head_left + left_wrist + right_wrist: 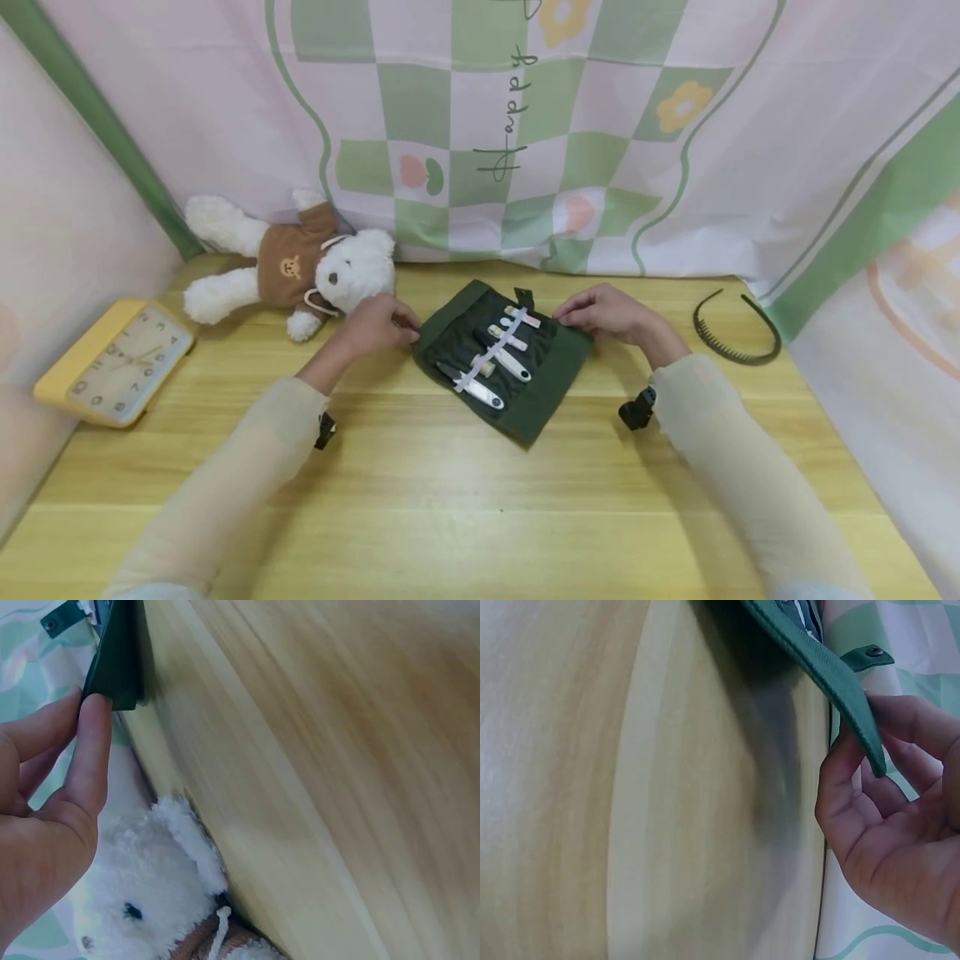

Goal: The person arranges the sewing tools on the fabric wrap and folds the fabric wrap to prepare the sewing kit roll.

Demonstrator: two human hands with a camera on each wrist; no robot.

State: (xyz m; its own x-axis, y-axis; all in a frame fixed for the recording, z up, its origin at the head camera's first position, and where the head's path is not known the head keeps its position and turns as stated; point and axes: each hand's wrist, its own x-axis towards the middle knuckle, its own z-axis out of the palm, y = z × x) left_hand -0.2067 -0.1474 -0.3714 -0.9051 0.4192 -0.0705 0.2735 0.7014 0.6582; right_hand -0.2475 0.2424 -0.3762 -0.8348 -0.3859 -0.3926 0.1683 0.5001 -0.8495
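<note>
A dark green fabric roll-up pouch [558,367] lies unfolded at a slant over the table. Across its inside runs a white elastic band [480,363], which holds several small tools with white handles [480,392]. A short strap with a snap [524,297] sticks out from the far edge. My left hand [378,323] pinches the pouch's left edge between thumb and fingers. At the opposite edge, my right hand [611,315] pinches the green fabric [847,697], which slopes up from the table there.
Behind the left hand, a white plush dog [292,267] in a brown hoodie lies on its side. A yellow clock [112,362] stands at the left table edge. To the right is a black toothed headband [738,358]. A printed cloth [480,108] hangs along the back.
</note>
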